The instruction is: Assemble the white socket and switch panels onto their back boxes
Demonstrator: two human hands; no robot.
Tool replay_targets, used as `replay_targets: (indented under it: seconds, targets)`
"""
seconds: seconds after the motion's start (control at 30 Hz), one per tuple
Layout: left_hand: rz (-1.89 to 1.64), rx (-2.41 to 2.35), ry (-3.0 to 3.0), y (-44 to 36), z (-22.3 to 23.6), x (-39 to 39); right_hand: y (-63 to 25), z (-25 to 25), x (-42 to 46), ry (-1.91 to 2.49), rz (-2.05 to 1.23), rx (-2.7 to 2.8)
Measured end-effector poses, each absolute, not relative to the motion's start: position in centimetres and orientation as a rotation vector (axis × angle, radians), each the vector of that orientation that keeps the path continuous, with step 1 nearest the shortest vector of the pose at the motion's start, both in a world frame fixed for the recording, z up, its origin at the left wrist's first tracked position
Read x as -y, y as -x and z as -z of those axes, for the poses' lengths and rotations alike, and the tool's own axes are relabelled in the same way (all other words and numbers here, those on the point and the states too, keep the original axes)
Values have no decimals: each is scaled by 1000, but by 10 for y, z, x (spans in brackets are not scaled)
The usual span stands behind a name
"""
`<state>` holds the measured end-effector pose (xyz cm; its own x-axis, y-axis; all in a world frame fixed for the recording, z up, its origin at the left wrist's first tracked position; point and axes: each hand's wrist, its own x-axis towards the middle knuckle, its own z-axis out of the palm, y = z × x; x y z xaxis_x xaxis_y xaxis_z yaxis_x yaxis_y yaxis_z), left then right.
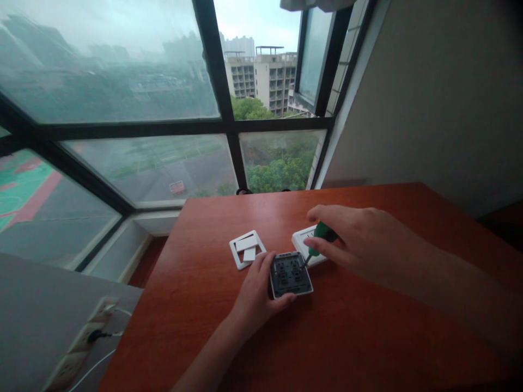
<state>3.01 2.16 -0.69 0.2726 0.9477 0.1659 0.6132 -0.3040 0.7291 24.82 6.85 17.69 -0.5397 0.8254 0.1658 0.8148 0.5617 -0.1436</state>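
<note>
My left hand [258, 288] grips the left side of a square wall switch module [291, 275], which has a dark inside and a pale rim. In my right hand [347, 234] is a screwdriver [322, 234] with a green and black handle. Its shaft slants down to the right part of the module, where the tip seems to touch; the exact contact is too small to make out. A white wall socket [301, 239] lies behind the module, partly covered by the screwdriver and my right hand. Left of it rests a white square frame [235, 256] with white switch plates [247, 245] inside and across it.
All this is on a reddish-brown wooden table [196, 326]. Windows with dark frames [229, 125] stand beyond its far edge. At lower left, wall sockets [84, 337] hold a black plug [96, 335] and white cables. A grey wall [429, 109] rises at the right.
</note>
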Motion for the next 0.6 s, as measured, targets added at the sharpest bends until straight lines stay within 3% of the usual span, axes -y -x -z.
replay_targets:
  seconds: [0.23, 0.47, 0.6]
  targets:
    - [-833, -1391, -2022, -31, 6, -22, -249, -181, -63, 1157, -159, 2661]
    - [-832, -1389, -2017, -30, 5, -22, -245, -176, -64, 1332, 48, 2628]
    - [-822, -1385, -2018, -30, 5, -21, -247, -178, -62, 1235, -98, 2614]
